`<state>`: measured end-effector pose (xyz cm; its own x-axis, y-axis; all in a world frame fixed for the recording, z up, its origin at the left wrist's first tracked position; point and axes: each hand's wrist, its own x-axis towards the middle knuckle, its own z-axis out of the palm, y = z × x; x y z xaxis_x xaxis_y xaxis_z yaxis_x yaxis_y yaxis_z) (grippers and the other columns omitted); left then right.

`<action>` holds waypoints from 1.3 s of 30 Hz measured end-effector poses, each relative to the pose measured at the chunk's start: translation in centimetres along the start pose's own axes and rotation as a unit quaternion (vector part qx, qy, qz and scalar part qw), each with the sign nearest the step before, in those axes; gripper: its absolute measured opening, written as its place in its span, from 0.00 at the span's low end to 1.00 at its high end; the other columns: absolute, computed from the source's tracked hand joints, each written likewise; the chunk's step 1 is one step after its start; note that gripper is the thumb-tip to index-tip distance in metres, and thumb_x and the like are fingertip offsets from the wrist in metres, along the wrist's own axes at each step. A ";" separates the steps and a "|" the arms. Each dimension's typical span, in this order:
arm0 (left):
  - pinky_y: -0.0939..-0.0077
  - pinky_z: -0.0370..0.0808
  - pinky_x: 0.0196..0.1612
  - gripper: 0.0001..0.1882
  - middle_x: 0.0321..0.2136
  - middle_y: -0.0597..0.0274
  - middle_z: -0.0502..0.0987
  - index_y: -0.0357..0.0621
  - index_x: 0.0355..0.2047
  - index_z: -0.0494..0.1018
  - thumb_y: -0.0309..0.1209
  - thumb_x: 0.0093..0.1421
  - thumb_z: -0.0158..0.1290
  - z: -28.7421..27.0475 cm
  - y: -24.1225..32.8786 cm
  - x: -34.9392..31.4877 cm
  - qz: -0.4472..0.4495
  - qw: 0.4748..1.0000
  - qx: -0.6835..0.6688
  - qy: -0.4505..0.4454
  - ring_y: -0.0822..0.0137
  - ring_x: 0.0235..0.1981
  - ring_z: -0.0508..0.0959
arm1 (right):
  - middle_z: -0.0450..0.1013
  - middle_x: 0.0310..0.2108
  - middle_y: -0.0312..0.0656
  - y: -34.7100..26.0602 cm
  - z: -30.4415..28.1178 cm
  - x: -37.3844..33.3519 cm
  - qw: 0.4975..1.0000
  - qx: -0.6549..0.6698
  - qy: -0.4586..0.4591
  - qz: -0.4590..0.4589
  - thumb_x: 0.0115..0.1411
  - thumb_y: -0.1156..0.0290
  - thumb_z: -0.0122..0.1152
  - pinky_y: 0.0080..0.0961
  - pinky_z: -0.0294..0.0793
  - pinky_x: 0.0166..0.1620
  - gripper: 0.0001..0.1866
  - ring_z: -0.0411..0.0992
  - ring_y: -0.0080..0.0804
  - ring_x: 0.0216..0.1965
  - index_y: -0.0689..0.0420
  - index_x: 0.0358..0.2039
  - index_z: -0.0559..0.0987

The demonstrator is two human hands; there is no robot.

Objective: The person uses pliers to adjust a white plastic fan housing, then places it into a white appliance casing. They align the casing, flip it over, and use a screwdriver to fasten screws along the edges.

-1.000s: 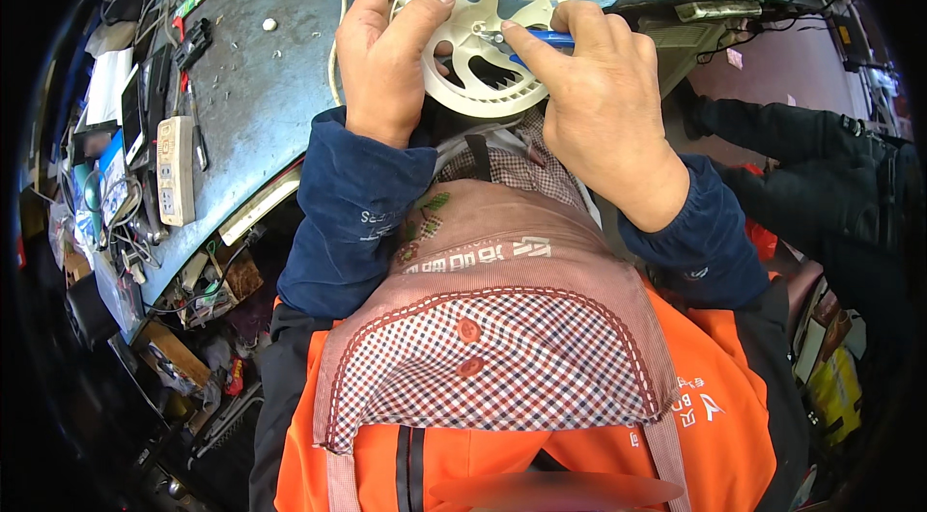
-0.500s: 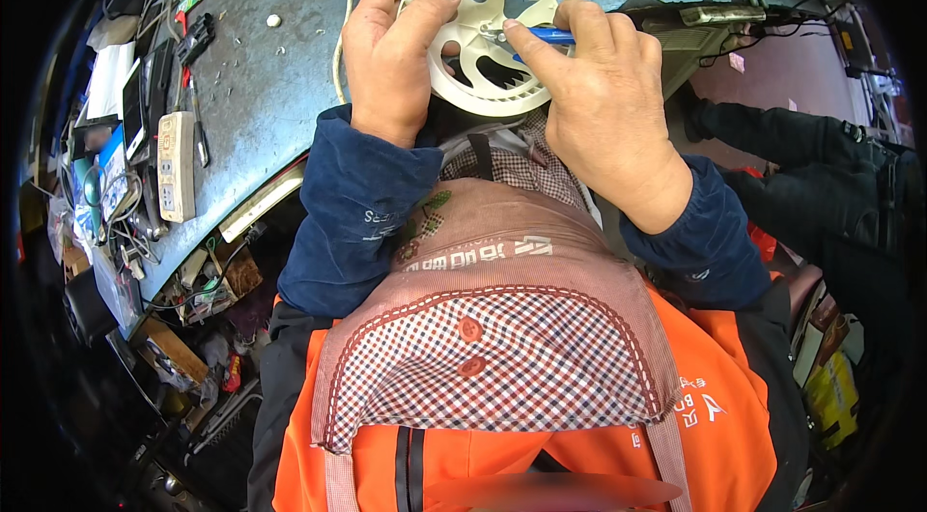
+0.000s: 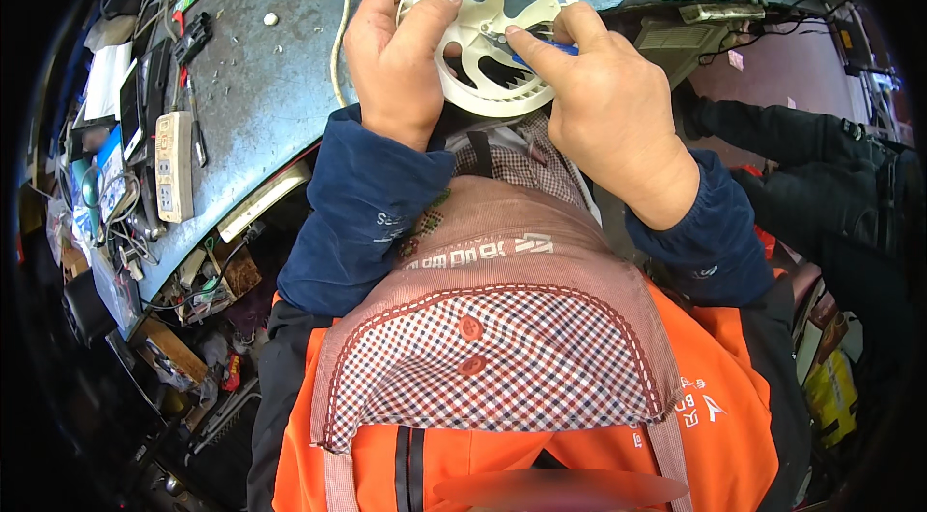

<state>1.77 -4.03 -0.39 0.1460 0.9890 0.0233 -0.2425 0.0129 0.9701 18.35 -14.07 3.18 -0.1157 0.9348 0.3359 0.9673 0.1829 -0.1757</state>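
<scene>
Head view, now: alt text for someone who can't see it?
A person's left hand grips a cream spoked wheel while the right hand holds a blue-handled tool near the wheel's center, at the edge of a cluttered blue workbench.

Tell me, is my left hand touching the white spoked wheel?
Touching. The head view shows the left hand gripping the white spoked wheel at its left side, with the thumb laid over the rim.
</scene>
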 end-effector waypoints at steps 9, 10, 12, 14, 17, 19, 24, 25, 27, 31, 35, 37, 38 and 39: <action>0.82 0.76 0.24 0.21 0.36 0.54 0.83 0.31 0.55 0.75 0.33 0.68 0.59 0.5 -1.3 -1.2 0.078 0.996 -0.038 0.039 0.72 0.24 0.80 | 0.74 0.42 0.47 -2.0 -0.7 -0.3 0.996 0.038 -0.002 0.076 0.50 0.84 0.63 0.41 0.83 0.38 0.29 0.81 0.48 0.36 0.52 0.54 0.87; 0.80 0.77 0.28 0.21 0.38 0.54 0.83 0.30 0.56 0.74 0.32 0.68 0.60 0.5 -1.3 -1.3 0.075 0.996 -0.041 0.033 0.72 0.28 0.81 | 0.74 0.41 0.47 -2.7 -0.6 -0.5 0.997 0.021 0.007 0.080 0.49 0.84 0.63 0.41 0.83 0.38 0.29 0.80 0.49 0.36 0.52 0.54 0.87; 0.78 0.80 0.35 0.23 0.42 0.55 0.83 0.27 0.57 0.71 0.30 0.68 0.62 0.3 -1.2 -1.5 0.069 0.996 -0.047 0.022 0.73 0.35 0.81 | 0.73 0.41 0.47 -2.9 -0.4 -0.7 0.996 0.025 0.012 0.088 0.50 0.83 0.63 0.42 0.82 0.38 0.30 0.80 0.50 0.35 0.52 0.55 0.86; 0.77 0.80 0.40 0.23 0.44 0.54 0.82 0.27 0.58 0.69 0.29 0.69 0.61 0.6 -1.6 -1.8 0.095 0.993 -0.060 0.024 0.72 0.38 0.81 | 0.72 0.41 0.48 -2.4 -0.1 -0.8 0.993 0.071 0.004 0.098 0.50 0.83 0.62 0.42 0.81 0.39 0.30 0.79 0.51 0.35 0.54 0.56 0.85; 0.75 0.79 0.47 0.25 0.46 0.52 0.81 0.27 0.61 0.66 0.28 0.69 0.60 0.9 -2.6 -2.4 0.158 0.987 -0.034 0.022 0.70 0.42 0.80 | 0.70 0.40 0.48 -2.1 -0.1 -0.7 0.974 0.165 -0.029 0.149 0.52 0.83 0.58 0.39 0.80 0.42 0.32 0.77 0.50 0.37 0.56 0.60 0.83; 0.71 0.77 0.55 0.27 0.49 0.48 0.79 0.26 0.62 0.64 0.27 0.69 0.60 1.2 -3.0 -2.9 0.197 0.980 -0.002 0.023 0.66 0.48 0.80 | 0.71 0.42 0.49 -2.2 -0.5 -1.1 0.953 0.232 -0.051 0.187 0.54 0.82 0.56 0.36 0.78 0.45 0.31 0.76 0.48 0.39 0.57 0.61 0.82; 0.70 0.78 0.54 0.28 0.49 0.48 0.78 0.27 0.63 0.63 0.28 0.68 0.61 1.4 -3.0 -3.2 0.245 0.969 0.017 0.020 0.66 0.47 0.80 | 0.72 0.46 0.52 -2.0 -0.8 -1.6 0.909 0.352 -0.056 0.218 0.55 0.80 0.55 0.35 0.77 0.51 0.31 0.75 0.49 0.43 0.59 0.62 0.80; 0.71 0.78 0.52 0.28 0.49 0.49 0.78 0.28 0.63 0.63 0.28 0.68 0.61 1.4 -3.0 -3.3 0.251 0.968 0.012 0.023 0.67 0.46 0.80 | 0.72 0.47 0.56 -2.2 -1.0 -1.6 0.914 0.341 -0.056 0.214 0.56 0.79 0.57 0.40 0.78 0.53 0.30 0.76 0.55 0.45 0.59 0.61 0.81; 0.73 0.80 0.47 0.28 0.48 0.50 0.78 0.29 0.63 0.62 0.28 0.69 0.61 1.4 -2.4 -3.4 0.233 0.972 -0.013 0.018 0.69 0.45 0.79 | 0.72 0.49 0.56 -3.1 -1.7 -1.6 0.959 0.221 -0.040 0.175 0.55 0.78 0.61 0.45 0.78 0.55 0.29 0.77 0.57 0.48 0.60 0.60 0.81; 0.80 0.80 0.37 0.29 0.48 0.52 0.77 0.30 0.63 0.60 0.28 0.68 0.61 1.7 -1.1 -3.6 0.170 0.983 -0.072 0.009 0.72 0.41 0.79 | 0.71 0.45 0.48 -3.1 -0.4 -1.7 0.996 0.023 0.046 0.071 0.54 0.76 0.63 0.46 0.76 0.45 0.28 0.75 0.49 0.44 0.55 0.59 0.82; 0.80 0.82 0.35 0.30 0.48 0.50 0.77 0.30 0.62 0.58 0.26 0.67 0.61 1.5 -1.1 -3.6 0.144 0.985 -0.095 0.007 0.71 0.40 0.80 | 0.71 0.45 0.47 -2.8 0.2 -1.7 0.997 -0.017 0.066 0.045 0.54 0.75 0.63 0.42 0.73 0.43 0.28 0.72 0.45 0.43 0.55 0.59 0.82; 0.79 0.83 0.34 0.30 0.48 0.49 0.77 0.30 0.62 0.58 0.25 0.67 0.61 1.4 -1.1 -3.6 0.133 0.986 -0.103 0.003 0.71 0.40 0.80 | 0.71 0.44 0.46 -2.8 0.4 -1.6 0.996 -0.041 0.070 0.038 0.54 0.75 0.64 0.41 0.72 0.44 0.28 0.71 0.44 0.42 0.56 0.58 0.82; 0.78 0.84 0.34 0.30 0.48 0.49 0.77 0.30 0.61 0.57 0.25 0.66 0.61 1.3 -1.4 -3.5 0.132 0.986 -0.105 0.000 0.70 0.39 0.80 | 0.71 0.44 0.46 -2.6 0.6 -1.7 0.996 -0.047 0.073 0.033 0.55 0.75 0.64 0.40 0.72 0.44 0.28 0.71 0.44 0.42 0.57 0.59 0.82; 0.78 0.84 0.34 0.30 0.48 0.48 0.76 0.30 0.61 0.57 0.24 0.66 0.60 1.3 -1.5 -3.4 0.130 0.986 -0.107 -0.005 0.70 0.39 0.81 | 0.71 0.44 0.46 -2.4 1.0 -1.7 0.995 -0.054 0.075 0.029 0.55 0.75 0.64 0.40 0.71 0.44 0.29 0.71 0.44 0.42 0.58 0.60 0.81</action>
<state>2.85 -7.56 -1.60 0.0606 0.9615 0.2680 -0.4694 -0.2095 0.8578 15.98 -15.85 2.12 -0.0311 0.8857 0.4632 0.9911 0.0874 -0.1007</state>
